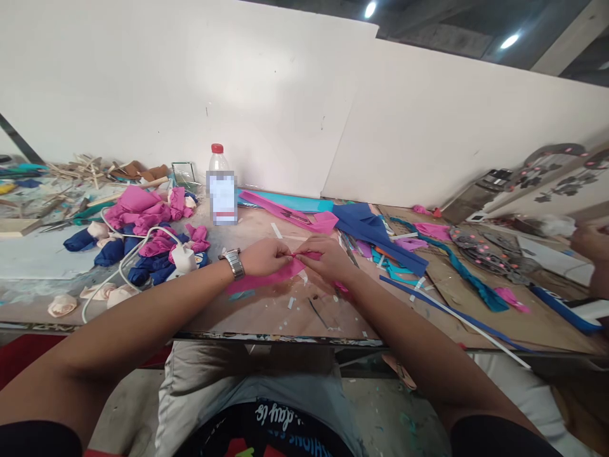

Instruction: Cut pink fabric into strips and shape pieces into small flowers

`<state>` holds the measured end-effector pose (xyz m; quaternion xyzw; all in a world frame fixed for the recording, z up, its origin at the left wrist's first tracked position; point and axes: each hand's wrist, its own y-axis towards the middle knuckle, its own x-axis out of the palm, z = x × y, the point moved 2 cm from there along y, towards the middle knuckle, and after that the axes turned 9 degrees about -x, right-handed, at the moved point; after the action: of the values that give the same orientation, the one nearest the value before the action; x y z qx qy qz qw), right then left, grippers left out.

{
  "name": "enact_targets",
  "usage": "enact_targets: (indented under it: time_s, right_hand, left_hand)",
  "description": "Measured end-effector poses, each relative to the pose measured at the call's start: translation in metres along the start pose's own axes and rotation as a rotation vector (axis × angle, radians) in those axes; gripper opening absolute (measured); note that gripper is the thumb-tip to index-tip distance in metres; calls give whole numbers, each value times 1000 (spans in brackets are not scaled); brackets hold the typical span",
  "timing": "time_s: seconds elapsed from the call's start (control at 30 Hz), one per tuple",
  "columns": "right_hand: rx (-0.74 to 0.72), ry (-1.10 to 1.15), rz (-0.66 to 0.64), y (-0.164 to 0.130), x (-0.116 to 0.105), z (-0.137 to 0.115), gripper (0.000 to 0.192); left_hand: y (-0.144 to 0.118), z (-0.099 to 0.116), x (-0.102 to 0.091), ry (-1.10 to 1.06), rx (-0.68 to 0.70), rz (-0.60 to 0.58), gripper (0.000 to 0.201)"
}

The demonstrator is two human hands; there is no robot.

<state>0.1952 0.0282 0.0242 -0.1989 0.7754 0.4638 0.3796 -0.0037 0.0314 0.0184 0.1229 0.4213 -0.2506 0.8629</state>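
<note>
A strip of pink fabric [266,278] lies low over the table between my two hands. My left hand [267,259], with a metal watch on its wrist, pinches the strip near its upper edge. Close beside it, my right hand [328,257] has its fingers closed on the same strip, thumb and fingertips almost meeting the left ones. Part of the pink strip hangs toward the left below my left hand. Behind the hands lies another long pink strip [290,214], with what looks like a pair of scissors on it.
A bottle with a red cap [217,150] stands behind my left hand. Bunched pink and blue fabric pieces [143,209] and a white cable [124,266] lie left. Dark blue fabric [366,222] and a teal strip [469,276] lie right. Another person's hand [590,244] shows far right.
</note>
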Motion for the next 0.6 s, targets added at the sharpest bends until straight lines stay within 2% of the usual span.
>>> enact_targets:
  time_s: [0.47, 0.6]
  right_hand:
    - [-41, 3, -4, 1, 0, -1, 15]
    - [-58, 24, -6, 2, 0, -3, 15]
  left_hand:
    - [4, -6, 1, -95, 26, -81, 39]
    - [4, -7, 1, -106, 20, -99, 34]
